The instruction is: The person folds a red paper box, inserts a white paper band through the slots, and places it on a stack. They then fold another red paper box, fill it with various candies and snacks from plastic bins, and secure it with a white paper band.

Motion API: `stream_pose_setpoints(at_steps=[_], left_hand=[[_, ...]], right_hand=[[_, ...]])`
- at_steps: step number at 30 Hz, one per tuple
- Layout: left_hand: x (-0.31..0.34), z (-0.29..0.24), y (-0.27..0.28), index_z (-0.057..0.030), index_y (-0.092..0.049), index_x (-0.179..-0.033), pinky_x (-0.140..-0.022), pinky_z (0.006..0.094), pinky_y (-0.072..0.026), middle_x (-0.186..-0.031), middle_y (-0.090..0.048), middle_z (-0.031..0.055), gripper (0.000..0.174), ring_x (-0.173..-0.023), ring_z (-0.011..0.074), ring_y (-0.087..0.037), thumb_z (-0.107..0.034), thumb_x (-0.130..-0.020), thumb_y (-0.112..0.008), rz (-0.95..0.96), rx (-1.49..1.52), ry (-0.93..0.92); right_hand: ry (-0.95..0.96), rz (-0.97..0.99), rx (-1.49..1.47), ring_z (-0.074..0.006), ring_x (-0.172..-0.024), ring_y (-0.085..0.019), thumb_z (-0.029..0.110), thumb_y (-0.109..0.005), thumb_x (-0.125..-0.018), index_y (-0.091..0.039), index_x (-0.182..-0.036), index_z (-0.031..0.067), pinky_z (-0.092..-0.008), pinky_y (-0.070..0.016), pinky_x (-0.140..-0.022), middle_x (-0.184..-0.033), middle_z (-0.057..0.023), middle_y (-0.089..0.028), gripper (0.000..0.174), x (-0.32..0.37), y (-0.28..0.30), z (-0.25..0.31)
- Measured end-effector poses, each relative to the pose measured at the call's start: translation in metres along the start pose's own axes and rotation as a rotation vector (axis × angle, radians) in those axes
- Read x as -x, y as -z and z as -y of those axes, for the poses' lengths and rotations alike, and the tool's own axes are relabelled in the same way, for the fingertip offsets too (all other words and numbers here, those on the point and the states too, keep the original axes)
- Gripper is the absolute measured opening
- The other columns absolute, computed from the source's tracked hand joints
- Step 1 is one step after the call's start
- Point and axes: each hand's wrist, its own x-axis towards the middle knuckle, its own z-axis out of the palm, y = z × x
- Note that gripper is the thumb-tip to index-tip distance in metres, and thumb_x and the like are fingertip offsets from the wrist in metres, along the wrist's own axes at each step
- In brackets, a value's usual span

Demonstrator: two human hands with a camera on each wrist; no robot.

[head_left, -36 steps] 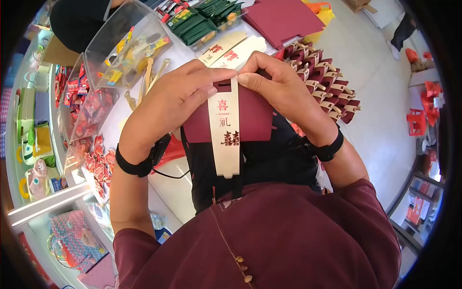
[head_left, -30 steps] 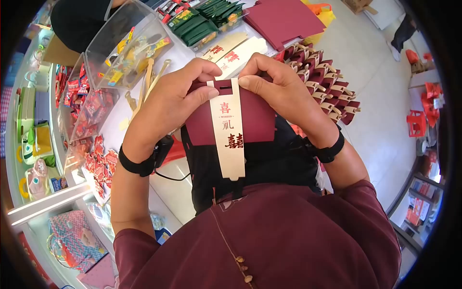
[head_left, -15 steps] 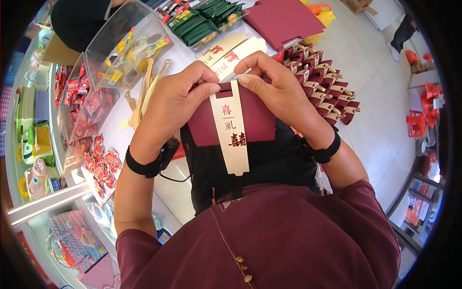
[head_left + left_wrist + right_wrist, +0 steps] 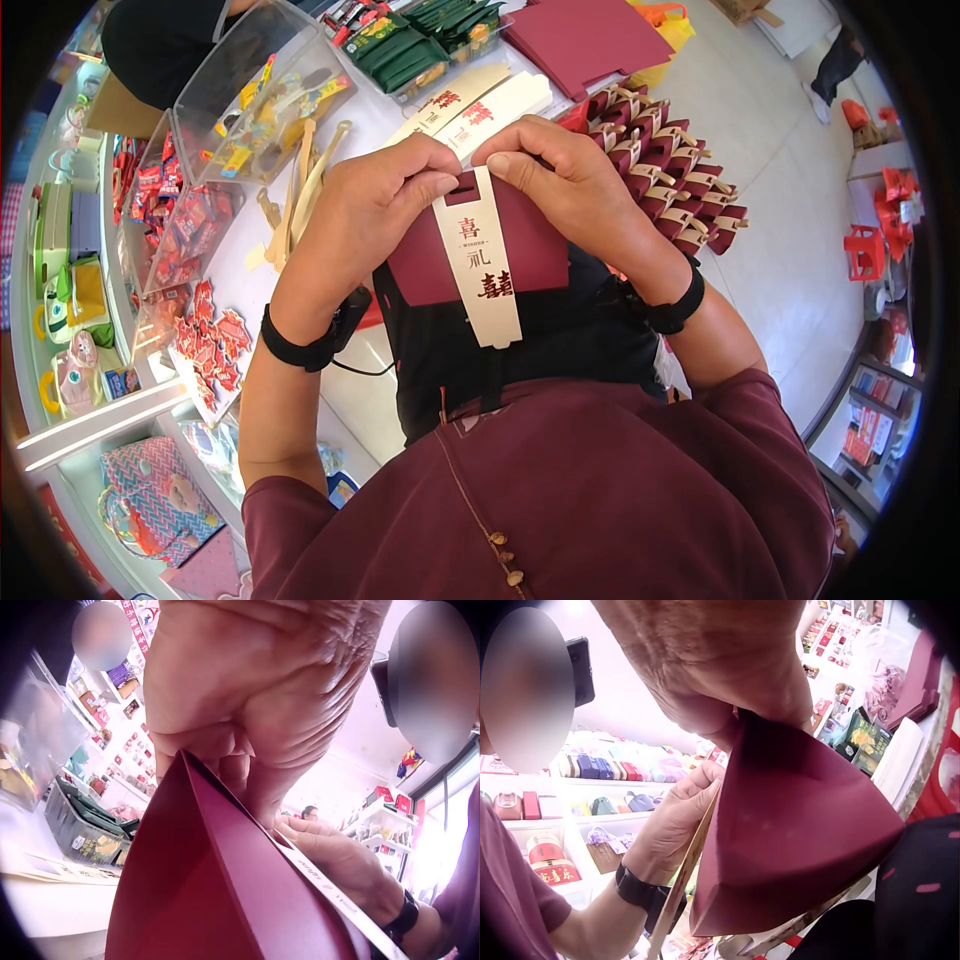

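A maroon paper box [image 4: 530, 240] is held over the lap, with a cream printed strip [image 4: 477, 260] hanging down its front from the top. My left hand [image 4: 375, 205] pinches the box's upper left edge beside the strip. At the upper right edge, my right hand [image 4: 570, 185] pinches box and strip between thumb and fingers. In the left wrist view the folded side of the box [image 4: 225, 877] tapers to a point under the left palm. The right wrist view shows its other side [image 4: 802, 825] below the right hand.
On the table lie more cream strips [image 4: 505, 105], flat maroon sheets [image 4: 590, 45], a bin of green packets [image 4: 405, 55] and clear bins of sweets [image 4: 270, 110]. Many finished-looking maroon boxes [image 4: 665, 165] stand at the right. Red packets [image 4: 212, 345] lie at the left.
Both hands have drawn slightly closer along the top edge. The left fingers, earlier stretched over the strip, now curl at the box's edge. The strip's lower end has moved right and a little up.
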Motion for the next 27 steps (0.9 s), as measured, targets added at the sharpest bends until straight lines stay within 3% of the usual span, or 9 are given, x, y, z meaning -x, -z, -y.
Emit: stream_pose_setpoints(at_steps=[2, 5, 14, 17, 23, 27], left_hand=[[0.001, 0.004, -0.002, -0.0043, -0.068, -0.111, -0.076, 0.0252, -0.051, -0.089, -0.071, 0.004, 0.017, -0.084, 0.0091, -0.064, -0.015, -0.099, -0.071, -0.01, 0.017, -0.048], [0.002, -0.005, 0.003, -0.0037, -0.068, -0.111, -0.075, 0.0249, -0.0506, -0.088, -0.069, 0.0031, 0.021, -0.081, 0.0085, -0.062, -0.019, -0.098, -0.072, 0.062, -0.048, 0.106], [0.011, 0.013, 0.0, -0.0061, -0.069, -0.109, -0.075, 0.0212, -0.047, -0.093, -0.066, -0.0052, 0.02, -0.085, 0.003, -0.058, -0.024, -0.101, -0.071, -0.02, 0.321, 0.222], [0.013, 0.024, -0.006, -0.0065, -0.069, -0.109, -0.074, 0.0205, -0.0461, -0.092, -0.066, -0.005, 0.02, -0.084, 0.0022, -0.056, -0.025, -0.101, -0.071, -0.033, 0.38, 0.199], [0.009, 0.032, -0.004, -0.0046, -0.07, -0.107, -0.072, 0.0232, -0.0498, -0.091, -0.069, -0.0022, 0.022, -0.081, 0.005, -0.059, -0.025, -0.099, -0.072, -0.044, 0.35, 0.201], [0.005, 0.032, 0.0, -0.0036, -0.071, -0.105, -0.068, 0.0236, -0.0493, -0.086, -0.069, -0.0014, 0.023, -0.077, 0.0059, -0.059, -0.025, -0.099, -0.073, -0.034, 0.318, 0.229]], right_hand=[[0.0, 0.004, 0.019, -0.0164, -0.087, -0.063, 0.012, -0.062, -0.101, -0.071, -0.104, -0.0014, -0.031, -0.0503, -0.079, -0.094, -0.0091, -0.067, 0.017, -0.001, 0.002, -0.001], [-0.027, 0.014, 0.042, -0.0065, -0.088, -0.061, 0.019, -0.06, -0.106, -0.071, -0.109, 0.0007, -0.0261, -0.0504, -0.081, -0.093, -0.0017, -0.07, 0.022, -0.003, 0.007, -0.002], [-0.045, 0.072, 0.075, -0.0067, -0.085, -0.062, 0.026, -0.061, -0.105, -0.073, -0.107, 0.0011, -0.0259, -0.0505, -0.077, -0.092, -0.0021, -0.071, 0.028, -0.016, 0.015, 0.01], [-0.137, 0.124, 0.021, -0.0065, -0.083, -0.061, 0.027, -0.061, -0.105, -0.073, -0.107, 0.0011, -0.0258, -0.0502, -0.075, -0.091, -0.0012, -0.07, 0.028, -0.018, 0.016, 0.013], [-0.174, 0.125, -0.046, -0.0047, -0.08, -0.059, 0.031, -0.063, -0.104, -0.072, -0.103, 0.0026, -0.0231, -0.0472, -0.071, -0.087, 0.0021, -0.067, 0.029, -0.022, 0.014, 0.01], [-0.218, 0.196, -0.041, -0.0067, -0.076, -0.058, 0.027, -0.067, -0.101, -0.071, -0.099, 0.001, -0.0264, -0.0484, -0.068, -0.084, -0.0011, -0.067, 0.026, -0.026, 0.016, 0.009]])
